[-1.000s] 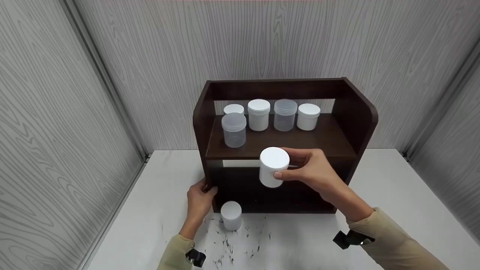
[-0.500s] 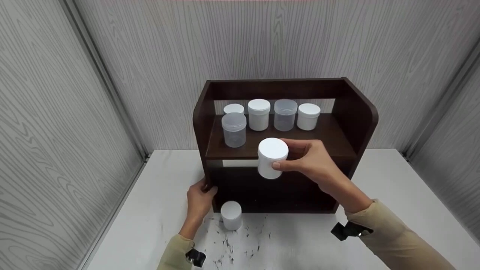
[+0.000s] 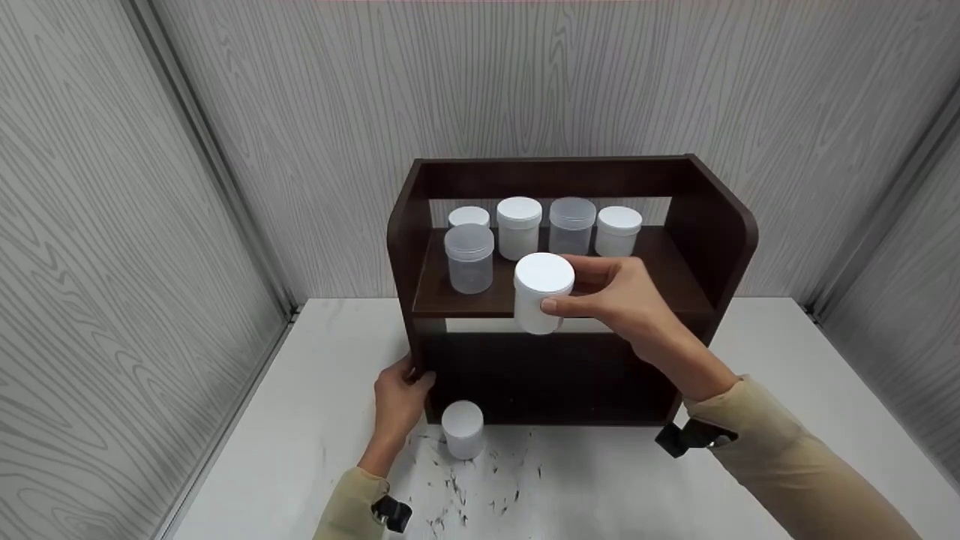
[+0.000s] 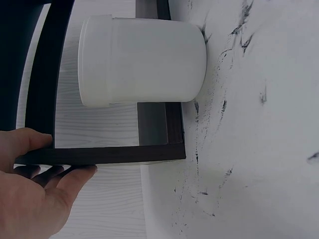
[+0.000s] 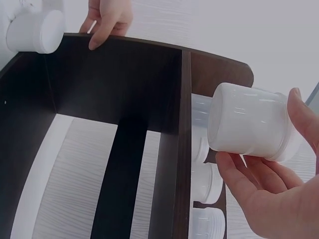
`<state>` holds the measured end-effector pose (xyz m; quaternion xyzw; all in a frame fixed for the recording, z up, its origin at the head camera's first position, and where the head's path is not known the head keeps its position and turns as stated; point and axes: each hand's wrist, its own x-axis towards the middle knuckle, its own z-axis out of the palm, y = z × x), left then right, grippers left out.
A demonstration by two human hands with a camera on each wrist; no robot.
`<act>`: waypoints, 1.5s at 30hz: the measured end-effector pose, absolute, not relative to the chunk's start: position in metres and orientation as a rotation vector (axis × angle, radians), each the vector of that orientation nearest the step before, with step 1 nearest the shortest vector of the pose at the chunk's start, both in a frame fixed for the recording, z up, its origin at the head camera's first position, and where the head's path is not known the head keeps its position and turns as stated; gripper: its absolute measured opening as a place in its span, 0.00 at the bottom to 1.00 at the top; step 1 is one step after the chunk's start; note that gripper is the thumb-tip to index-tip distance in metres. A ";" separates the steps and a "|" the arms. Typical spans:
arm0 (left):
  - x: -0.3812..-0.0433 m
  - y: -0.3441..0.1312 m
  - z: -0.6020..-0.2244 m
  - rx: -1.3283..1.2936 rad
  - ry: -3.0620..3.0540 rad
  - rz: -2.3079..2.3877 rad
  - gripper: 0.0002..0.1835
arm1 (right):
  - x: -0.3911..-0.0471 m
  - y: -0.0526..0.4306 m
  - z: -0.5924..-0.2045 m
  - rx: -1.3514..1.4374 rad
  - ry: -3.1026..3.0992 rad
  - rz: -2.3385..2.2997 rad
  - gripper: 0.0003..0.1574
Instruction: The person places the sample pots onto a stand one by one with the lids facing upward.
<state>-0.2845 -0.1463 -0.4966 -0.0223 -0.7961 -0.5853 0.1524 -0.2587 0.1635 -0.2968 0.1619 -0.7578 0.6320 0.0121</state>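
My right hand (image 3: 634, 311) pinches a white lidded jar (image 3: 538, 304) between thumb and fingers, upright, in front of the upper board of a dark brown shelf (image 3: 555, 375). In the right wrist view the held jar (image 5: 249, 119) appears sideways, beside the shelf's edge. My left hand (image 3: 401, 397) grips the shelf's left side panel, thumb inside and fingers outside, as the left wrist view shows with the hand (image 4: 35, 194) around the panel (image 4: 109, 155). Another white jar (image 3: 463, 431) stands on the table near the left hand, in front of the shelf.
On the upper board stand a clear jar (image 3: 470, 259) at front left, a white jar (image 3: 469, 217) behind it, and along the back another white jar (image 3: 519, 229), a clear jar (image 3: 571, 225) and a shorter white jar (image 3: 617, 231). Dark marks (image 3: 457, 495) streak the white table (image 3: 637, 487).
My right hand has raised the white jar from below the upper board's front edge to about its level. The left hand keeps its grip on the side panel.
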 end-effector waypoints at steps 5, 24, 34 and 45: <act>-0.285 -0.146 -0.497 -0.060 -2.294 -1.663 0.25 | -0.268 0.163 -0.295 0.476 -2.375 1.965 0.44; -0.284 -0.145 -0.498 -0.080 -2.276 -1.664 0.25 | -0.298 0.153 -0.291 0.409 -2.416 1.926 0.43; -0.283 -0.144 -0.496 -0.087 -2.284 -1.719 0.26 | -0.311 0.151 -0.292 0.355 -2.424 1.949 0.45; -0.284 -0.145 -0.495 -0.062 -2.290 -1.683 0.24 | -0.321 0.147 -0.294 0.319 -2.395 1.974 0.43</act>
